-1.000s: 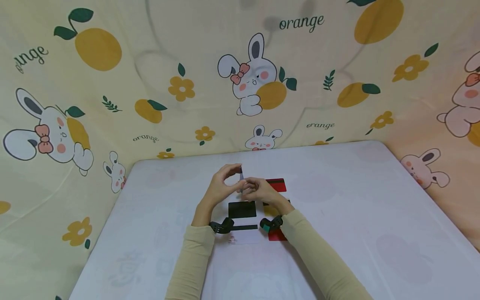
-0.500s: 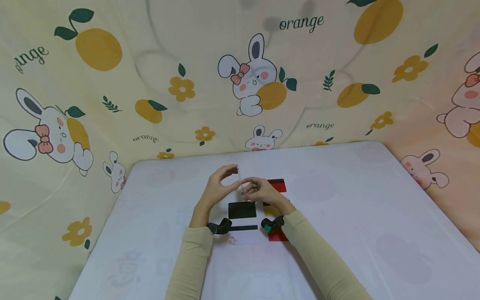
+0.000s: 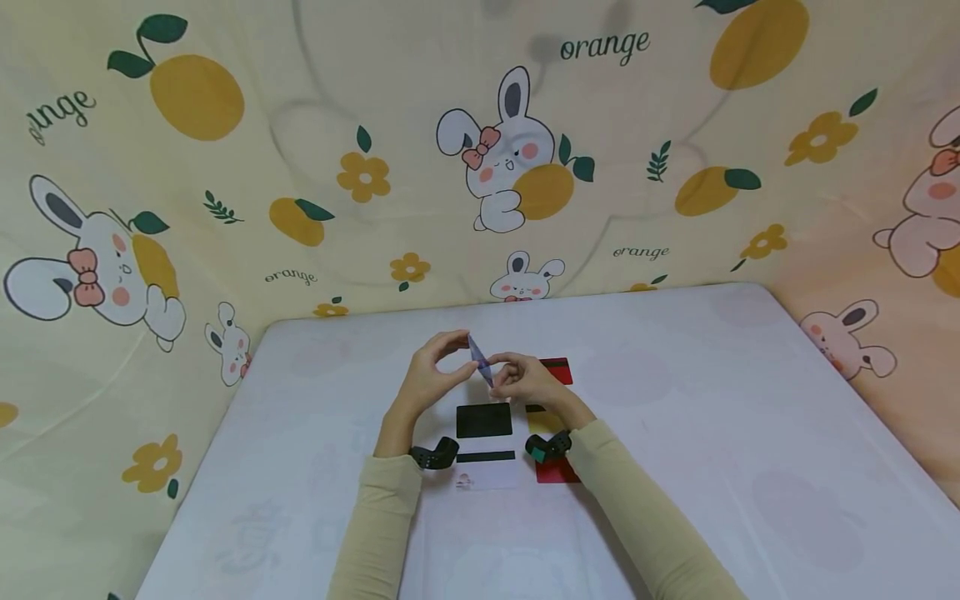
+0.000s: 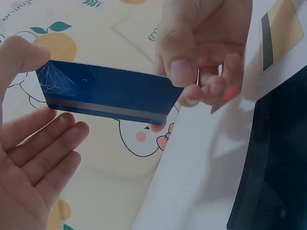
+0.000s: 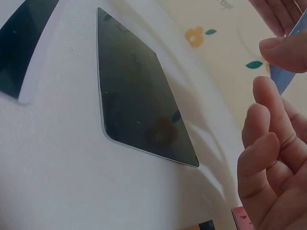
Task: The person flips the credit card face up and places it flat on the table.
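A blue card [image 4: 105,88] with a grey stripe and a line pattern is held tilted above the table, between both hands. My left hand [image 3: 431,377] pinches one end, thumb and index finger on opposite edges in the left wrist view. Its other fingers are loosely extended. At the other end, my right hand [image 3: 527,383] pinches the card between thumb and fingers, its remaining fingers curled. Nearest below the hands lies a black card [image 3: 483,421] flat on the table. The right wrist view shows only a bit of the blue card, partly behind the right thumb.
A white card [image 3: 487,477] with a black stripe lies in front of the black one. To the right are a striped red card [image 3: 558,372], a yellow card [image 3: 542,422] and another red card [image 3: 557,472], partly covered by the right arm. A patterned cloth [image 3: 405,208] rises behind the white table [image 3: 675,417].
The held card has turned from nearly edge-on so that its blue face shows in the head view. The left hand has shifted slightly left and the right hand slightly right.
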{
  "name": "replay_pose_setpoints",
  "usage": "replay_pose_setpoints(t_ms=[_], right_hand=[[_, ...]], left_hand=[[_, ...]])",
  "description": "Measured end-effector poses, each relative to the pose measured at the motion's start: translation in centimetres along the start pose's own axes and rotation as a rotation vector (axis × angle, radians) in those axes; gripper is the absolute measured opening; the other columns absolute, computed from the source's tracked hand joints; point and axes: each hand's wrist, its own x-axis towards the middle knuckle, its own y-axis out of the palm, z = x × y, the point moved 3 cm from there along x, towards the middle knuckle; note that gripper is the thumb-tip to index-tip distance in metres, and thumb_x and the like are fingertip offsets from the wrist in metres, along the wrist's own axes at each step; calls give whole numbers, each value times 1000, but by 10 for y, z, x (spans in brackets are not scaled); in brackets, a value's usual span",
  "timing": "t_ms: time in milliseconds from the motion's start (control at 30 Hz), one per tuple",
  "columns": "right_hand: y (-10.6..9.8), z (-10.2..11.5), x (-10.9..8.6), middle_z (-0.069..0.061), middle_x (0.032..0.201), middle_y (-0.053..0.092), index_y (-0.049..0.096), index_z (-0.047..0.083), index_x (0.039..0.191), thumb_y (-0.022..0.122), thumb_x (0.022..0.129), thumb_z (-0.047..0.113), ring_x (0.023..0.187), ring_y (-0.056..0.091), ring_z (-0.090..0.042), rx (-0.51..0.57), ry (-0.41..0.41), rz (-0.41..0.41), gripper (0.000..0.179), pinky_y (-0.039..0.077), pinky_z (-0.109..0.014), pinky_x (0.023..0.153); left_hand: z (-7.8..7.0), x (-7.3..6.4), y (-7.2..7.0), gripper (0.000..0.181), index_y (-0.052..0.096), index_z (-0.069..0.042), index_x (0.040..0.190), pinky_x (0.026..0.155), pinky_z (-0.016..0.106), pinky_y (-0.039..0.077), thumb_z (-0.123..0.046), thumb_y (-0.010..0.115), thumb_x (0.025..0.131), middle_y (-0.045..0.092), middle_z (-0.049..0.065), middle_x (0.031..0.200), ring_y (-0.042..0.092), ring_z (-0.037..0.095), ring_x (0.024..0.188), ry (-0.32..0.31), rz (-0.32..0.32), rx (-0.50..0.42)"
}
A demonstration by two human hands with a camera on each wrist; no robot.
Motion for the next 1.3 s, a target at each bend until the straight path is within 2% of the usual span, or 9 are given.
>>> replay_pose_setpoints(t_ms=[267, 433, 667, 800, 1133, 1300], right_hand=[[-4, 4, 0, 8, 72, 63, 49, 4, 133, 69, 84, 4, 68, 53, -17, -21, 18, -19, 53, 48, -25, 61], [-7, 3, 0, 8, 72, 62, 47, 3, 133, 70, 83, 4, 68, 52, -15, -24, 18, -20, 55, 46, -25, 60], [-9, 2, 0, 7, 72, 62, 46, 4, 134, 70, 84, 5, 69, 53, -14, -30, 25, -15, 56, 46, -24, 59], [-10, 4, 0, 8, 72, 62, 46, 3, 134, 71, 83, 4, 67, 53, -13, -31, 24, -20, 57, 46, -23, 58], [-11, 8, -3, 7, 73, 61, 46, 3, 134, 69, 83, 3, 68, 53, -13, -30, 31, -24, 56, 47, -23, 58], [-11, 7, -3, 8, 72, 61, 46, 2, 133, 70, 83, 3, 65, 53, -12, -31, 11, -21, 56, 46, -23, 56]], left_hand=[[0, 0, -5, 52, 56, 0, 129, 109, 46, 44, -11, 75, 82, 62, 21, 123, 60, 34, 117, 5, 0, 17], [0, -1, -7, 54, 53, 3, 131, 109, 48, 43, -9, 73, 83, 61, 25, 124, 59, 38, 118, -27, 9, 64], [-31, -11, -15, 51, 54, 9, 128, 106, 51, 45, -6, 72, 83, 61, 27, 120, 60, 40, 113, -43, 27, 54], [-31, -13, -17, 51, 53, 11, 128, 105, 51, 45, -5, 72, 83, 62, 28, 117, 61, 41, 112, -35, 28, 51], [-26, -15, -19, 52, 53, 8, 129, 106, 47, 46, -7, 73, 83, 63, 26, 117, 60, 39, 114, -69, 39, 75], [3, -10, -16, 56, 53, 6, 131, 105, 47, 46, -9, 75, 82, 63, 25, 118, 61, 38, 114, -52, 33, 67]])
